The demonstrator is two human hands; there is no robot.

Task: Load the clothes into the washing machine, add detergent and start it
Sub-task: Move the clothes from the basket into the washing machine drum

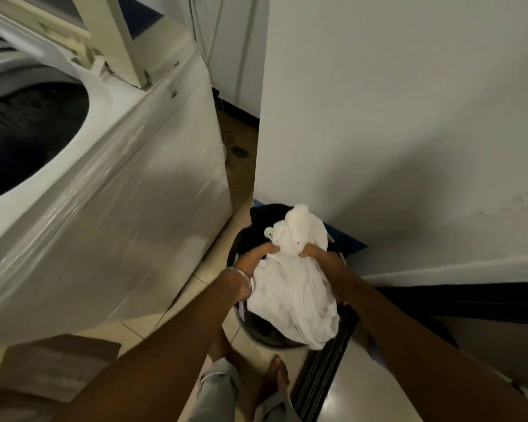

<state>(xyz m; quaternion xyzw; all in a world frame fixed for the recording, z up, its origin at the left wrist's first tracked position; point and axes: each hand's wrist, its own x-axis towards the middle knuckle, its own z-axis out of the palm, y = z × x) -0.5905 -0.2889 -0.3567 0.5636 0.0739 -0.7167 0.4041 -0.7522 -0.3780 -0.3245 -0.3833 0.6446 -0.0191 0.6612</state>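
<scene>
A white garment [296,281] is bunched over a dark round laundry basket [256,333] on the floor. My left hand [256,254] grips its left edge and my right hand [320,255] grips its right side. Dark clothes [265,217] show at the basket's far side. The white top-loading washing machine [110,184] stands to the left with its lid [110,35] raised. Its drum opening [28,129] is dark inside. No detergent is in view.
A white wall [393,132] rises right behind the basket. A narrow gap [241,141] with brown floor runs between machine and wall. A brown mat [49,370] lies at lower left. My bare feet [275,376] stand on pale tiles by a dark floor track [323,379].
</scene>
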